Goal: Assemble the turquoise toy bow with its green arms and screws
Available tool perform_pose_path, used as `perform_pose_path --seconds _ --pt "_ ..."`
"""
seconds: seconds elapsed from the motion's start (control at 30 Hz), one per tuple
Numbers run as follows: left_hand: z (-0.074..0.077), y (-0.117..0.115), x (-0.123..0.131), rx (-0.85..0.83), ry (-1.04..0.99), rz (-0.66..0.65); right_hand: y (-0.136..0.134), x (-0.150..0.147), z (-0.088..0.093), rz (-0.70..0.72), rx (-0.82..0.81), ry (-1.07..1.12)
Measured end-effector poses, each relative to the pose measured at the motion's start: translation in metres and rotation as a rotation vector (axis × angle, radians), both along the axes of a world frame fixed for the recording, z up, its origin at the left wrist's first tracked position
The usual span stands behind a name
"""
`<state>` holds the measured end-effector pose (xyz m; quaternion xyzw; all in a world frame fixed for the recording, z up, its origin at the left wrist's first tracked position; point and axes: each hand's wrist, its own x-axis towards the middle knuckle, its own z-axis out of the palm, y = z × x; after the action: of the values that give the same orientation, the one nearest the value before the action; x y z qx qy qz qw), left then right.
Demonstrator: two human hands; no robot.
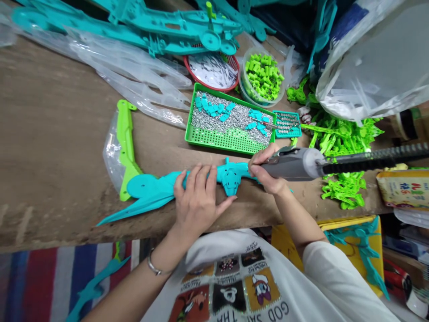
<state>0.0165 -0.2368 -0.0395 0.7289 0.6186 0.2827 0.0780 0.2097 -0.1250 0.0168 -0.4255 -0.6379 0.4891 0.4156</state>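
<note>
A long teal plastic toy piece (157,188), with a pointed tail and a rounded lobe at its left end, lies near the table's front edge. My left hand (197,194) rests across it, fingers curled over the far edge and thumb near the slotted block (230,179) at its middle. In my right hand (268,172) is a grey electric screwdriver (291,164), held nearly level, with a black coiled cord at its rear. Its tip points at the teal piece's right part and is hidden by my fingers. A lime-green arm (125,147) touches the piece's left end.
Beyond my hands is a green tray (214,145) of screws and small teal pieces. Behind it are a red basket (189,69) and a clear tub of green parts (264,78). Green parts (345,138) heap at right; teal shells (150,27) stack at the back.
</note>
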Motion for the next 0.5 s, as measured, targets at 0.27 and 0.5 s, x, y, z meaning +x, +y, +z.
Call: perform_pose_path --seconds 0.27,0.5 --pt "0.000 0.000 0.004 0.002 0.010 0.024 0.030 -0.025 0.027 0.285 0.034 0.157" --pt "-0.006 -0.001 0.003 0.036 0.033 0.019 0.053 -0.090 0.005 -0.004 0.179 0.392"
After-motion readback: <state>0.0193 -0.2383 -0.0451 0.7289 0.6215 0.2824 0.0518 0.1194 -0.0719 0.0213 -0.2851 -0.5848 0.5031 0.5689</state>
